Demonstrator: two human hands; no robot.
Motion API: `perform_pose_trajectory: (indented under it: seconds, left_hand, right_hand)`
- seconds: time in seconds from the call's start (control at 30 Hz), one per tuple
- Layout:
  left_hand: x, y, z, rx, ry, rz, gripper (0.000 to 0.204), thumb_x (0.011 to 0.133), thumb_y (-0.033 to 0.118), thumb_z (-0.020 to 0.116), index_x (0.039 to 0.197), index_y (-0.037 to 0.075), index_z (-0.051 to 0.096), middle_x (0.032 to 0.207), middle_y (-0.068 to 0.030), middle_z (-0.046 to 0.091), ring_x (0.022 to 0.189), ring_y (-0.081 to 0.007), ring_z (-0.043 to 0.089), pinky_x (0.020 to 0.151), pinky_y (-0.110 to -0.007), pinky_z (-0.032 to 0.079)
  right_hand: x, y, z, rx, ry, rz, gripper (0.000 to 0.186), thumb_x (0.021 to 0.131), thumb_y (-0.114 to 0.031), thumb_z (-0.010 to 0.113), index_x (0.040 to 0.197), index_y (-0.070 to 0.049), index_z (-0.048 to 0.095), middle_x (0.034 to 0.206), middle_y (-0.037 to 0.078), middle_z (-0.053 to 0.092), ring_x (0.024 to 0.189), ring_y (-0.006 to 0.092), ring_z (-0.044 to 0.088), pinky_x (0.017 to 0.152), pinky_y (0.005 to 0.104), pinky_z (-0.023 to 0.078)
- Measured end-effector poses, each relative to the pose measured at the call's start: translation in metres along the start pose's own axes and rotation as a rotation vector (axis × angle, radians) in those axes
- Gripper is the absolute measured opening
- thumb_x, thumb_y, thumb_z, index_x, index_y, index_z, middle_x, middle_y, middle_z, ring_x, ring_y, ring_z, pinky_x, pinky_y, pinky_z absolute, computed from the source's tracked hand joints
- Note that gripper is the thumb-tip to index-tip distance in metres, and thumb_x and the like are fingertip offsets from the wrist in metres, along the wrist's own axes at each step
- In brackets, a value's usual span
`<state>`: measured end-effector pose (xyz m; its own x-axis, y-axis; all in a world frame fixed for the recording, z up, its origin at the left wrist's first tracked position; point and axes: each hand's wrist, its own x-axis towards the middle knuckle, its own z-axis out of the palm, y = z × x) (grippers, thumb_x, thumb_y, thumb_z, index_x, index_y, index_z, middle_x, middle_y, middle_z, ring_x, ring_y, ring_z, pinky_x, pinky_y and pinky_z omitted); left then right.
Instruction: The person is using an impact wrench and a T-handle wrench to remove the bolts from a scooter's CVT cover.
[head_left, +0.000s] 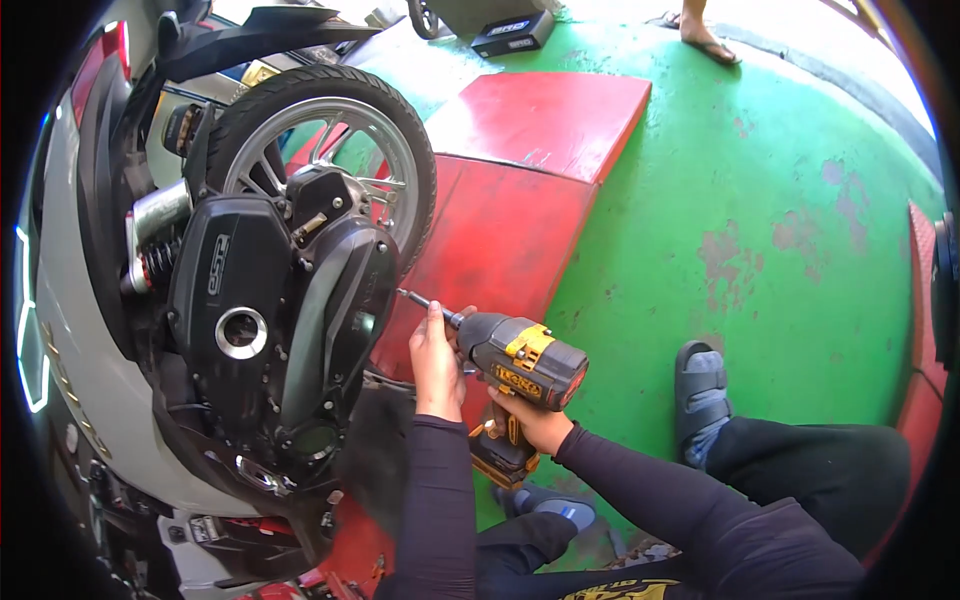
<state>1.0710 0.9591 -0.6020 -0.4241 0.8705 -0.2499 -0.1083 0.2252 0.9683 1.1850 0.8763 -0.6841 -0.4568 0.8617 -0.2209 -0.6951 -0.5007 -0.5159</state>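
Here's the right hand [540,425], wrapped round the grip of the driver [520,352], its battery [502,458] hanging just below; the trigger finger is hard to make out! Just ahead and to its left, the left hand [437,370] has its fingers pinched at the bit [420,300], partly hidden. The tip points left, right beside the dark engine cover [335,320]; whether it touches, I can't tell. Beyond the left hand, up and ahead, stands the wheel [424,180], with the red ramp [510,215] to its right. Farther out, a black box [514,36] and another person's sandalled foot [706,40]!
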Motion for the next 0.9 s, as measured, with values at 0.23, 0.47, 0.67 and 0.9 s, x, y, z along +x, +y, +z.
perform_pose_trajectory:
  seconds: [0.23,0.47,0.67,0.9]
  left_hand:
    - [-0.064,0.014,-0.071,0.176,-0.076,-0.202,0.049,0.099,0.029,0.054,0.135,-0.002,0.043,0.121,-0.0212,0.059,0.091,-0.0277,0.068,0.074,-0.033,0.057]
    - [-0.173,0.048,-0.199,0.371,0.11,-0.173,0.047,0.096,0.016,0.055,0.138,0.001,0.041,0.118,-0.0182,0.062,0.088,-0.0264,0.069,0.068,-0.03,0.056]
    - [-0.165,0.032,-0.226,0.263,0.264,-0.071,0.044,0.096,0.014,0.055,0.136,0.003,0.043,0.115,-0.0175,0.064,0.087,-0.0254,0.069,0.066,-0.029,0.056]
    - [-0.172,0.037,-0.222,0.292,0.227,-0.071,0.041,0.094,0.015,0.058,0.133,0.005,0.048,0.111,-0.0134,0.065,0.088,-0.022,0.069,0.071,-0.028,0.053]
  right_hand:
    - [-0.009,-0.011,-0.052,-0.4,0.182,-0.065,0.026,0.094,-0.022,0.062,0.107,-0.001,0.064,0.086,0.006,0.067,0.073,0.0156,0.061,0.071,0.027,0.049]
    - [0.063,0.034,-0.186,-1.303,-0.06,-0.673,0.026,0.092,-0.021,0.054,0.111,-0.006,0.064,0.108,0.007,0.066,0.093,0.0244,0.063,0.079,0.0353,0.049]
    - [0.128,0.034,-0.246,-1.24,-0.06,-0.42,0.031,0.089,-0.02,0.047,0.114,-0.008,0.061,0.106,0.011,0.063,0.093,0.0327,0.06,0.085,0.0414,0.047]
    - [0.079,-0.031,-0.127,-1.434,-0.126,-0.958,0.037,0.085,-0.014,0.06,0.121,-0.006,0.059,0.106,0.008,0.067,0.092,0.0205,0.065,0.079,0.0355,0.052]
